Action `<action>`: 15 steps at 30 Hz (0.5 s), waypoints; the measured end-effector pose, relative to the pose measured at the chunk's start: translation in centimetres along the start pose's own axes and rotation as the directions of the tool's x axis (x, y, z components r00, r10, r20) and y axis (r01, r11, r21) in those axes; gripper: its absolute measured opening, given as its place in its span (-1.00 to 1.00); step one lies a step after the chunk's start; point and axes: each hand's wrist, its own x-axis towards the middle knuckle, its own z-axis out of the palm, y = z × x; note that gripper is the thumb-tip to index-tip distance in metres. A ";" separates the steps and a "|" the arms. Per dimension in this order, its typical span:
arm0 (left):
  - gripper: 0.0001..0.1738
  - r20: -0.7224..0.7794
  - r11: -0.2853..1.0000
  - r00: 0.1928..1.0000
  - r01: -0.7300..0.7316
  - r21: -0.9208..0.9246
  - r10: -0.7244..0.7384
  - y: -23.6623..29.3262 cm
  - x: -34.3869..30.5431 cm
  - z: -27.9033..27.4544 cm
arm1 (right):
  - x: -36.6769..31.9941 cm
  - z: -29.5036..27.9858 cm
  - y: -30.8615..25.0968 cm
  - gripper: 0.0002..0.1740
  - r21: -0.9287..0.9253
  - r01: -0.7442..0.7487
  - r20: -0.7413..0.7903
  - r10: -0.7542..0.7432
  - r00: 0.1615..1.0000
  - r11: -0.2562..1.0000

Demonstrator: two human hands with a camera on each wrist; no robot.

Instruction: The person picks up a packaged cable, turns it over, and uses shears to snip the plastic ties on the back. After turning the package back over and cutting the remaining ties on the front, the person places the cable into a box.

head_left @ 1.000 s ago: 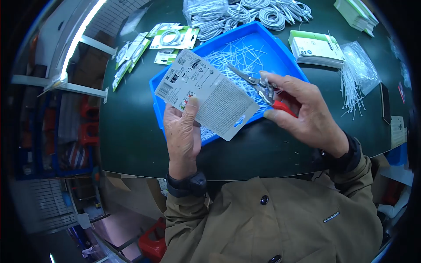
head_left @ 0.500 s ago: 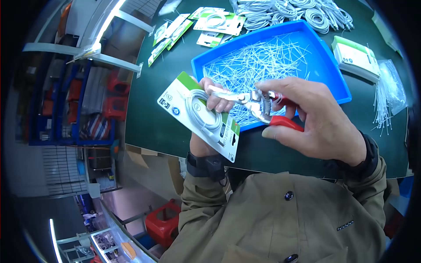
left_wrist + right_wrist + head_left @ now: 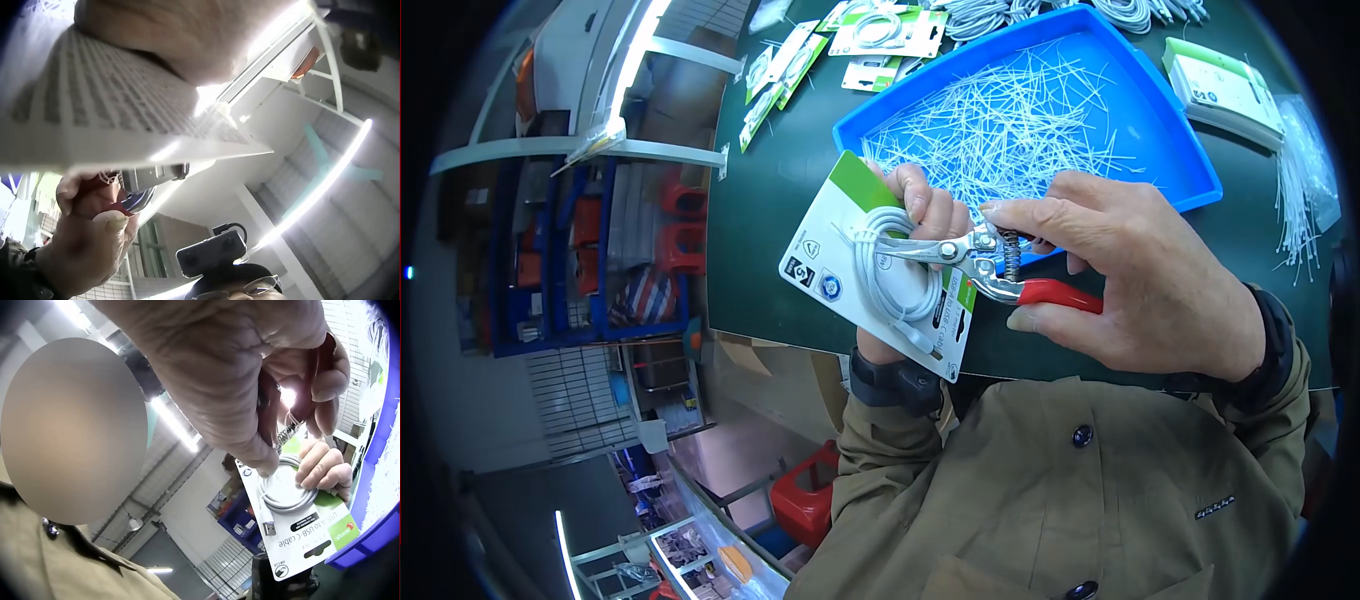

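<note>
My left hand (image 3: 925, 200) holds a white and green packaging card (image 3: 808, 262) with its front up, fingers lying across the face beside a coiled white USB cable (image 3: 865, 270). Text on the card (image 3: 303, 550) reads USB-A to USB-C cable. Spring-loaded snips (image 3: 952, 250) with red handles are in my right hand (image 3: 1160, 270), thumb and fingers around the handles. Their blades lie over the upper part of the coil, where a thin tie with a loose tail wraps the cable. From below, the left wrist view shows the card's printed back (image 3: 112, 100).
A blue tray (image 3: 1170, 125) with many cut white ties stands just behind my hands. Carded cables (image 3: 885, 35) lie at the back left, loose coiled cables (image 3: 990, 12) behind the tray. At the right are stacked cards (image 3: 1225, 95) and a bundle of ties (image 3: 1295, 215).
My left hand has turned the card from its printed back to its front with the cable. The snips have come from beside the card to over the cable coil at its tie.
</note>
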 end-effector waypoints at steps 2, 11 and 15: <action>-0.50 0.010 1.000 1.000 0.000 0.014 0.000 0.0 0.2 -0.2 | -0.1 0.0 0.0 -0.28 -0.012 0.004 -0.012 -0.004 1.000 1.000; -0.32 -0.147 0.867 0.989 0.096 0.488 -0.026 1.8 0.3 -1.5 | -0.6 -2.8 -0.1 -0.26 -0.157 0.023 0.057 -0.015 0.998 0.987; -0.33 -0.264 0.756 0.963 0.139 0.639 0.046 1.8 0.2 1.3 | -0.9 -3.7 -0.1 -0.27 -0.202 0.027 0.091 -0.009 0.996 0.979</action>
